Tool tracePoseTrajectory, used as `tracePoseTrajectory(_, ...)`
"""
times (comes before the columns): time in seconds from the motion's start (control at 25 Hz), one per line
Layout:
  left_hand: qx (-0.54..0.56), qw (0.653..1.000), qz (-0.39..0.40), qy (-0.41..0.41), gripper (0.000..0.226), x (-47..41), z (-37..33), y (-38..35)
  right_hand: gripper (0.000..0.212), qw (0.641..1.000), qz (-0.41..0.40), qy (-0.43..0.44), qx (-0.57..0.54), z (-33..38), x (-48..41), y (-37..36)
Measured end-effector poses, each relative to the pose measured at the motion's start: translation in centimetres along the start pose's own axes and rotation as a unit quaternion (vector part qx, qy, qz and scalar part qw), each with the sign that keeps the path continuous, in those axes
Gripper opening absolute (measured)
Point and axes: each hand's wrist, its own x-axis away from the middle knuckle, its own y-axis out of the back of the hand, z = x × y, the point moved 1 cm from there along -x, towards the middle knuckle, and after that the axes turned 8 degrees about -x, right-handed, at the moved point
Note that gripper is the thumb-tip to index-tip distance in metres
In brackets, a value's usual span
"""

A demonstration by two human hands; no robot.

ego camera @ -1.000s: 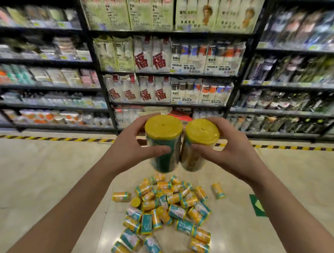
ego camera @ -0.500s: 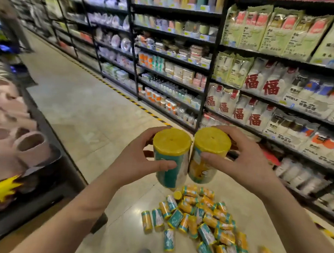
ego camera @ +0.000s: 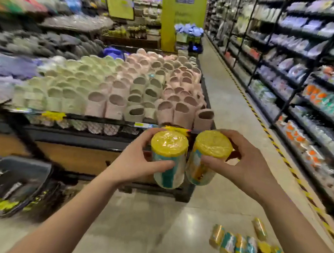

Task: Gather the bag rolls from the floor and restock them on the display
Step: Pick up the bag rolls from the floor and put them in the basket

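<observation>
My left grip (ego camera: 139, 163) is clamped round the first bag roll (ego camera: 168, 164), thumb across its teal label. My right grip (ego camera: 244, 168) is clamped on the second bag roll (ego camera: 204, 166). The two are just beside each other, yellow ends tilted toward me, held in the air before the corner of the slipper tabletop (ego camera: 105, 121). Its dark edge runs off to my left. Right of that corner the aisle floor (ego camera: 227, 94) opens long and bare up to the shelving (ego camera: 298, 78), with a striped line (ego camera: 258, 119) at the shelf foot. The pile of rolls (ego camera: 243, 246) lies on the floor at lower right. A grey basket (ego camera: 20, 169) sits low on my left.
</observation>
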Motion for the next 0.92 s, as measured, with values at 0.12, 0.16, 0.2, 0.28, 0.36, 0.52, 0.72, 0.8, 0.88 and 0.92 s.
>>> tracePoseTrajectory(0.12,-0.019,0.995,-0.089,0.048,0.074,6.1,4.8,9.9,0.056,0.996,0.082,0.029,-0.036,4.0,-3.0,-11.4)
tracePoseTrajectory(0.16,-0.032,0.991,-0.117,0.064,0.074,8.2,6.5,13.3,0.056,0.993,0.108,0.038,-0.043,5.6,-4.0,-15.4)
tracePoseTrajectory(0.2,-0.042,0.986,-0.14,0.08,0.074,10.4,8.2,16.6,0.056,0.989,0.133,0.047,-0.05,7.2,-4.8,-19.5)
tracePoseTrajectory(0.28,-0.058,0.977,-0.172,0.109,0.073,14.3,10.9,22.6,0.057,0.979,0.18,0.058,-0.079,10.3,-6.3,-27.2)
tracePoseTrajectory(0.36,-0.07,0.968,-0.206,0.126,0.072,17.8,13.3,28.0,0.06,0.967,0.23,0.061,-0.094,12.8,-7.5,-34.0)
tracePoseTrajectory(0.52,-0.068,0.941,-0.28,0.178,0.068,23.4,17.6,37.6,0.059,0.941,0.31,0.083,-0.109,17.4,-10.0,-46.5)
tracePoseTrajectory(0.72,-0.083,0.911,-0.343,0.213,0.069,26.3,21.6,44.5,0.06,0.907,0.387,0.096,-0.136,19.9,-13.5,-56.5)
tracePoseTrajectory(0.8,-0.081,0.898,-0.364,0.233,0.072,26.5,23.7,47.6,0.06,0.893,0.416,0.108,-0.137,21.1,-15.9,-61.2)
tracePoseTrajectory(0.88,-0.088,0.888,-0.377,0.249,0.075,25.8,25.7,50.5,0.062,0.882,0.432,0.127,-0.138,21.8,-18.7,-65.3)
tracePoseTrajectory(0.92,-0.089,0.886,-0.377,0.257,0.076,25.2,26.7,52.0,0.063,0.878,0.439,0.138,-0.133,22.1,-20.2,-67.2)
